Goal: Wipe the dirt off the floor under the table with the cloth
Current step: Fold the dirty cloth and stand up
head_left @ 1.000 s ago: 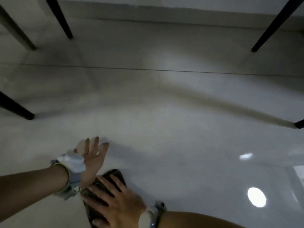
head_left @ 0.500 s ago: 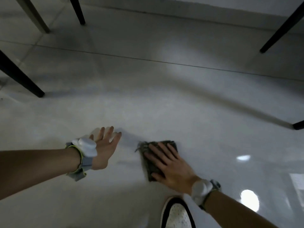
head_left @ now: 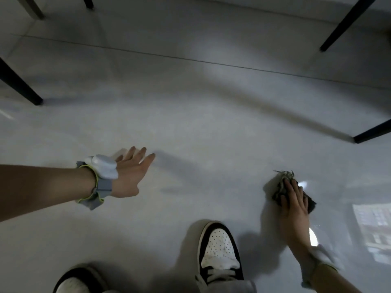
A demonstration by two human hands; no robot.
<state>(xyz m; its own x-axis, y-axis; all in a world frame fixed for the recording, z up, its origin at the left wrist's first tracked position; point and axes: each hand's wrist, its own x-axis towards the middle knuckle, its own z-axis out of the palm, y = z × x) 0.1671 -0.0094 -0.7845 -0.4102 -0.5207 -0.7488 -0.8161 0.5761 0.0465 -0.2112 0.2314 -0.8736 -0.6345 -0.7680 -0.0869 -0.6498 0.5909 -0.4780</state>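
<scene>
A dark, frayed cloth [head_left: 281, 188] lies on the pale glossy tiled floor [head_left: 190, 127] at the right. My right hand [head_left: 293, 203] presses flat on top of it, fingers spread, covering most of it; loose threads stick out at its far end. My left hand [head_left: 131, 174] rests flat on the floor at the left, fingers together and pointing forward, holding nothing. Both wrists carry a strapped grey and white band. No dirt shows clearly on the floor.
Black table legs stand around me: one at the left [head_left: 21, 85], one far right [head_left: 347, 24], one at the right edge [head_left: 372, 134]. A pale leg [head_left: 31, 7] stands far left. My two shoes [head_left: 220, 250] are at the bottom.
My right hand has slid the cloth far to the right across the floor. My left hand has stayed flat on the floor. The view has tipped down, showing both shoes.
</scene>
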